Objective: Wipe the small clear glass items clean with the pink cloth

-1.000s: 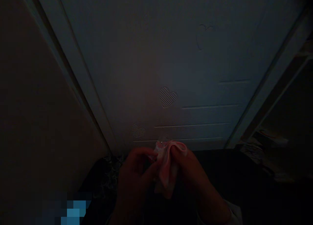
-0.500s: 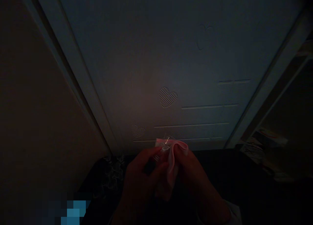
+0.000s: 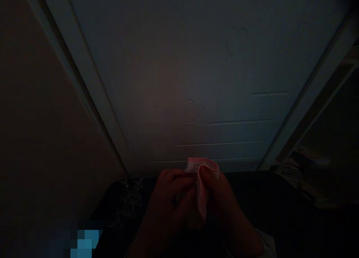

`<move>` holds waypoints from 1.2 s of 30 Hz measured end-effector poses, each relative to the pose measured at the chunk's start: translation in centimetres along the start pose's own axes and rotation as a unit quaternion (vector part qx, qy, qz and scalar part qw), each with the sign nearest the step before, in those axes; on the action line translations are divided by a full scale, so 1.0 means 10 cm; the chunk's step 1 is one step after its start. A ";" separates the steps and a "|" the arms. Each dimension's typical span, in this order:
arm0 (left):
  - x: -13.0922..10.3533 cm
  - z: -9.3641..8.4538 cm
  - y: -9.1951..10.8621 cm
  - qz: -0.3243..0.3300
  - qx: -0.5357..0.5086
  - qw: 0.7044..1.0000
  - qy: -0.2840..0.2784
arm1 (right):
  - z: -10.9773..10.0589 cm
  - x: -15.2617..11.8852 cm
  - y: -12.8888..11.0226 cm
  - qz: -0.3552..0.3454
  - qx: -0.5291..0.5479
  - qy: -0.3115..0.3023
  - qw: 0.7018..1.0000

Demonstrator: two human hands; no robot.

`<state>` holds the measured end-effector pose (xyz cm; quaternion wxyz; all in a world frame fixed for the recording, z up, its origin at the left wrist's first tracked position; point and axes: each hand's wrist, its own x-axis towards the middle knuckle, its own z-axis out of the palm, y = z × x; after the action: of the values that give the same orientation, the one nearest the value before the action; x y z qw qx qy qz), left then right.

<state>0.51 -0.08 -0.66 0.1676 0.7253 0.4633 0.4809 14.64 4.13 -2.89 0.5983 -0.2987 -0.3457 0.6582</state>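
A pink cloth (image 3: 202, 198) is bunched between my two hands, low in the centre of the dim view. My right hand (image 3: 221, 188) is closed on it, the thumb pressing a fold near the top. My left hand (image 3: 174, 194) has its fingers bent against the cloth's left side. A small shiny bit shows between the left fingertips and the cloth; what the left fingers pinch is hidden.
A pale panel (image 3: 157, 74) with embossed hearts and lines stands in front. Clear tangled strips (image 3: 130, 198) lie on a dark surface (image 3: 252, 198) at the left. Papers or packets (image 3: 294, 168) show at the right.
My left fingers have moved right and closed in against the cloth. The clear shiny item that showed between them is now mostly hidden. The cloth's top edge has shifted slightly right.
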 end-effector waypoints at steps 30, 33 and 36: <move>0.01 0.00 0.26 0.130 0.011 0.988 0.082 | -0.04 -0.05 -0.02 -0.274 -0.506 -0.160 0.802; 0.02 -0.02 0.28 0.157 0.029 0.984 0.075 | -0.01 -0.04 -0.04 -0.308 -0.502 -0.185 0.787; 0.02 -0.03 0.30 0.188 0.039 0.979 0.070 | 0.00 0.00 -0.03 -0.309 -0.484 -0.207 0.792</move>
<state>1.78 -1.50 1.71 0.0133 0.7699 0.3480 0.5348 14.85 4.11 -2.64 0.4611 -0.2828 -0.8088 0.2308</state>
